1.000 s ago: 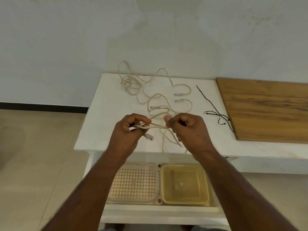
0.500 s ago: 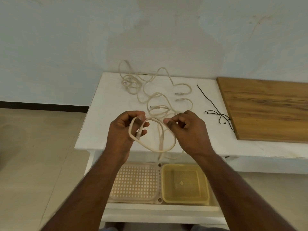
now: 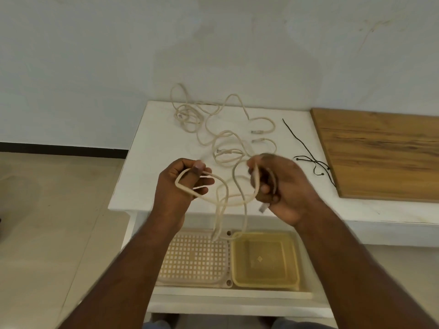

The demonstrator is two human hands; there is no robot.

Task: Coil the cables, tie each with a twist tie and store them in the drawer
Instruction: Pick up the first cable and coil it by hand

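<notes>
A cream cable (image 3: 219, 200) runs between both hands above the table's front edge. My left hand (image 3: 180, 188) pinches a loop of it between thumb and fingers. My right hand (image 3: 278, 186) grips another stretch, with a plug end sticking out below the fist. Slack loops hang down toward the open drawer (image 3: 232, 293). More cream cables (image 3: 213, 129) lie tangled on the white table (image 3: 147, 162) behind my hands. Black twist ties (image 3: 308, 153) rest to the right of them.
A wooden board (image 3: 384, 157) covers the table's right side. In the drawer sit a perforated cream tray (image 3: 194, 260) on the left and a yellow plastic tub (image 3: 266, 279) on the right. A grey wall stands behind; tiled floor lies to the left.
My hands have moved apart and the single loop has grown into several loops. The right hand has turned and now grips the cable in a fist, with slack hanging lower.
</notes>
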